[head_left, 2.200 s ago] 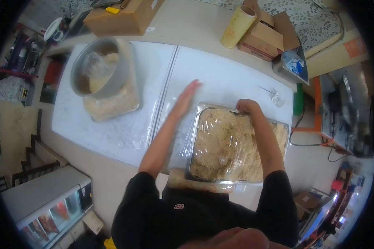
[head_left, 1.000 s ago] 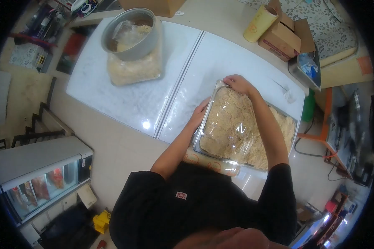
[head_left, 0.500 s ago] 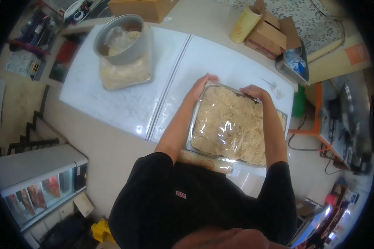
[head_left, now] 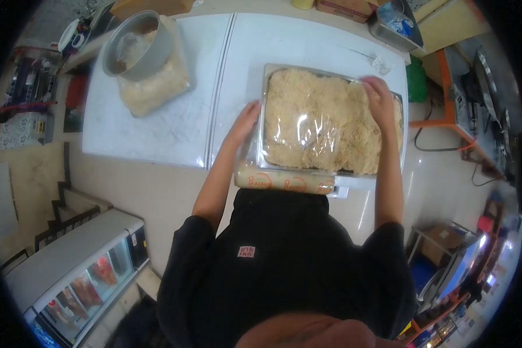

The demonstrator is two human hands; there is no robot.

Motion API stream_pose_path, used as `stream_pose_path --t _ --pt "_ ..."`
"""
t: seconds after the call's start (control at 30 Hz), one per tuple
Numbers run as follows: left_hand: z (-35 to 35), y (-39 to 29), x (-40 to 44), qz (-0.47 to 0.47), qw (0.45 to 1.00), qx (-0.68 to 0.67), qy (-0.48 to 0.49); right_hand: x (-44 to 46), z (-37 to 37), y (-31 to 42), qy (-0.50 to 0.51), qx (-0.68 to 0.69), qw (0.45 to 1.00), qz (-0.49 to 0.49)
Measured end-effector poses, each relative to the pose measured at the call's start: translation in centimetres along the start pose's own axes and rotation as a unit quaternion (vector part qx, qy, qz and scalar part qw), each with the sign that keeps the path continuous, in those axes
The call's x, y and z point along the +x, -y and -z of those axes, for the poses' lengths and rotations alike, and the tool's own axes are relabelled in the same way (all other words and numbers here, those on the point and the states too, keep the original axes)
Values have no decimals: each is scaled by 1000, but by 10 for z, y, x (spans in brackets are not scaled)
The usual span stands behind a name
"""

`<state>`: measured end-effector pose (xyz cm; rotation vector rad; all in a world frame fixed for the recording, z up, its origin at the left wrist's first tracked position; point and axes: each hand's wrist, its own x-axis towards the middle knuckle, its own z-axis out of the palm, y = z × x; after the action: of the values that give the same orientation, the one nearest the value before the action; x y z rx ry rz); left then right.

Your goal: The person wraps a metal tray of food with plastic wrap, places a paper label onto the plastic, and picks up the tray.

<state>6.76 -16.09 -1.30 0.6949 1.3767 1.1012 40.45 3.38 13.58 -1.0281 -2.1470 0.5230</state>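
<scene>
- One white table (head_left: 156,136), split by a seam, bears everything below except the roll; the person stands at its near edge.
- One metal tray (head_left: 261,133) lies on the table's right-hand part, in front of the person. It is filled to a mound with crumbly tan food (head_left: 342,136), and shiny clear film (head_left: 301,124) stretches over it.
- One clear-wrapped package (head_left: 156,93) of pale tan stuff lies on the table's left-hand part, well apart from the tray.
- One round metal pot (head_left: 161,58) stands tilted on that package; inside are a crumpled clear bag and some tan matter.
- One roll of film (head_left: 284,181) with red print lies crosswise between the tray's near side and the person's dark clothing.
- Two hands are at the tray, one at each end. The left hand (head_left: 247,120) is loosely open, fingers close together and slightly bent, just beside the left rim; whether it touches the rim cannot be told.
- The right hand (head_left: 380,98) is at the far rim toward the right end, fingers bent and blurred; whether they grip the film or merely rest there cannot be told.
- One small whitish thing (head_left: 381,64) lies beyond the right hand.
</scene>
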Motion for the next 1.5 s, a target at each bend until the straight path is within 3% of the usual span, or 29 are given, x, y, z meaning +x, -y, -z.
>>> stream_pose_path --t 0.07,0.17,0.23,0.3,0.43,0.5,0.63,0.73,0.83,1.03,1.13,1.23,1.33,1.4,1.43,1.47,1.5 --pt "10 -15 -64 114 986 118 31 -64 23 37 -48 72 986 -144" --pt "32 43 -87 134 984 38 113 -170 35 30 -87 182 925 -324" --pt "19 22 -100 85 993 62 56 -237 22 21 -104 269 866 -408" --pt "3 29 -97 9 997 74 -35 -276 5 33 -114 255 846 -454" --pt "-5 31 -100 -68 976 188 -85 -311 -25 52 -130 195 852 -468" --pt "-6 41 -105 -93 969 214 -77 -330 -44 52 -135 247 840 -464" --pt "-10 44 -119 -95 973 195 -80 -335 -75 79 40 249 890 -381" --pt "-6 43 -125 -208 891 394 -89 -321 -62 101 19 213 894 -395" --pt "-25 36 -137 -97 964 224 -105 -314 -47 96 61 178 883 -430" --pt "-39 23 -138 -36 940 303 -154 -316 -42 56 207 246 829 -458" --pt "-43 30 -135 48 983 101 -147 -312 -27 54 232 246 845 -414" --pt "-29 34 -130 140 975 -124 -116 -300 -19 56 259 269 823 -427" --pt "-19 32 -130 143 979 -135 -62 -292 -7 52 319 179 841 -399" --pt "-9 31 -131 134 989 -51 -28 -272 19 47 366 104 866 -324" --pt "-3 27 -124 127 992 -7 -9 -251 47 45 388 134 844 -346" --pt "4 15 -114 141 990 18 8 -244 70 28 323 124 885 -312" --pt "12 4 -109 161 986 43 27 -249 85 -1 204 174 874 -404"
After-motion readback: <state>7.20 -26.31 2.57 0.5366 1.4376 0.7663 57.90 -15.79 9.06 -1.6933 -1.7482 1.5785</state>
